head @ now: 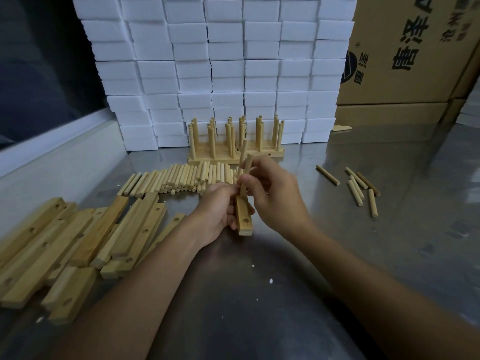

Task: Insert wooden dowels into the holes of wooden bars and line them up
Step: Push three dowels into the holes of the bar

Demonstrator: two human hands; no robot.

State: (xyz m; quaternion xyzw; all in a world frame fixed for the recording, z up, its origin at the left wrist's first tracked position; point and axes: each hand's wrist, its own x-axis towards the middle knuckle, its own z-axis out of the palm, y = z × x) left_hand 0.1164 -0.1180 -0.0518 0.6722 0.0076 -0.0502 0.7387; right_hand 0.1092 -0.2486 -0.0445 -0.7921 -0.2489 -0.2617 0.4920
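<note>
The wooden bar (pixel 243 216) sits in the middle of the worktop (pixel 389 229), its near end resting on the steel and pointing at the person, with one empty hole showing near that end. The left hand (pixel 220 211) curls round its left side and holds it steady. The right hand (pixel 270 193) pinches a wooden dowel (pixel 248 168) between thumb and fingertips, upright and a little tilted, its lower end at the bar; whether it is already seated in a hole is hidden by the fingers. A second dowel seems to rise just behind it, but I cannot tell if it belongs to this bar.

Bar and dowel both look light, stiff and dry, with a plain sawn surface that should not slip. The dowel is best held low, near the hole, so it stays straight under the push; the bar is best held by its long sides, clear of the holes.

Just beyond the hands lies the heap of loose dowels (pixel 181 178), and behind it, toward the far edge, the finished bars (pixel 233 155) stand lined up with their dowels upright, close enough to be knocked. At the left edge lies a pile of empty bars (pixel 78 242). A few stray dowels (pixel 361 188) lie well apart toward the right. White foam blocks (pixel 220 61) wall the far side, with cardboard cartons (pixel 415 61) at the far right corner.
</note>
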